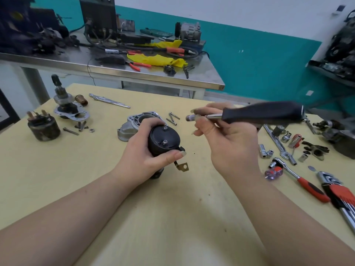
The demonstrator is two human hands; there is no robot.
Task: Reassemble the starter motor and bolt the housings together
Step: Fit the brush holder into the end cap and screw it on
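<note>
I note my left hand (146,148) with its fingers (153,122) wrapped round the black motor housing (163,140), held just above the counter (96,179), two bolt heads showing on its end cap. My right hand (228,139) grips a black-handled driver (263,115), tip pointing left, apart from the housing. The aluminium nose housing (134,121) lies behind my left hand, loose bolts (172,118) beside it.

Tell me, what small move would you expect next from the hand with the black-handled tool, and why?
Probably lowering the tool's tip onto one of the two small bolts on the black motor housing. The left hand grips the housing with its bolted end up, while the right hand holds the driver just above and beside it, not touching.
</note>
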